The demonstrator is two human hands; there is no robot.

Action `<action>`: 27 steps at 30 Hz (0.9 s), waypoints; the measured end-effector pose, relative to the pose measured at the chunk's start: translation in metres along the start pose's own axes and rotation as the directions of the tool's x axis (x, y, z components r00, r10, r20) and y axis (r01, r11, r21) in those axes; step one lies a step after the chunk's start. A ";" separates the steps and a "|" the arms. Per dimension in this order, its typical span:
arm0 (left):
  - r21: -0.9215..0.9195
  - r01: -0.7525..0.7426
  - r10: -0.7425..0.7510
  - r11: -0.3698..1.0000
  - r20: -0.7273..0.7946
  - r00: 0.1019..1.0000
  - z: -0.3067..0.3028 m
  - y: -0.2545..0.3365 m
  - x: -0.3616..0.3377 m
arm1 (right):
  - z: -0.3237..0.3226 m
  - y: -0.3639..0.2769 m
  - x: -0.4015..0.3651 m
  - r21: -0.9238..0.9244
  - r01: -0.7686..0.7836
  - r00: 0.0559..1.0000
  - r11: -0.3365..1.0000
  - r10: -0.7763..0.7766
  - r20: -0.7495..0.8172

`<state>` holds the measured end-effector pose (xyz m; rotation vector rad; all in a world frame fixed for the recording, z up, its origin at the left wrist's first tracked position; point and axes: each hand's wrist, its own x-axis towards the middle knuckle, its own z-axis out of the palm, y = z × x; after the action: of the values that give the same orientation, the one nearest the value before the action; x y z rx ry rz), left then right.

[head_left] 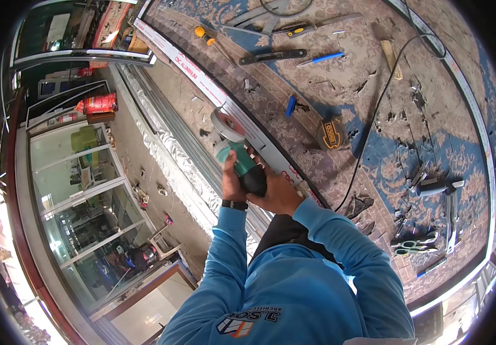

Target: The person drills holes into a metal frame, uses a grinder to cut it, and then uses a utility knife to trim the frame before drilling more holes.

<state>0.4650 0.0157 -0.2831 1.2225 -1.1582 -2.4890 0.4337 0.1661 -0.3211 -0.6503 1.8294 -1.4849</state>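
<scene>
A green and black angle grinder (248,171) is held in both my hands over the near side of an aluminium frame. My left hand (231,183) wraps the green front of its body, just behind the disc guard. Around the black rear end closes my right hand (281,192). The grinder's disc (228,124) overlaps the edge of the frame bar (193,73) in this view, and the bar carries printed protective film. A black cable (368,138) curves across the carpet from the right side.
On the patterned carpet (340,75) lie a yellow-handled screwdriver (205,35), a blue pen (327,57), a tape measure (332,134), a hammer (394,59) and scissors (414,246). Long wrapped profiles (162,155) run along my left, beside a glass cabinet (87,207).
</scene>
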 end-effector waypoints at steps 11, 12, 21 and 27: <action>-0.007 -0.008 0.008 1.000 -0.005 1.000 0.008 -0.007 -0.008 | -0.007 -0.003 -0.011 0.054 -0.003 1.000 0.999 0.003 0.008; -0.001 -0.016 0.016 1.000 -0.009 1.000 0.013 -0.007 -0.010 | -0.009 -0.004 -0.011 0.071 -0.007 1.000 0.997 0.006 0.014; 0.019 -0.011 0.011 1.000 -0.008 1.000 -0.001 -0.017 -0.013 | -0.005 0.002 -0.022 0.009 -0.032 0.999 0.999 0.032 0.012; 0.016 0.000 0.000 1.000 -0.010 1.000 -0.002 -0.021 -0.017 | -0.004 0.006 -0.029 0.014 -0.022 1.000 1.000 0.022 -0.001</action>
<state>0.4820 0.0363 -0.2887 1.2379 -1.1785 -2.4756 0.4497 0.1911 -0.3212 -0.6205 1.8196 -1.4833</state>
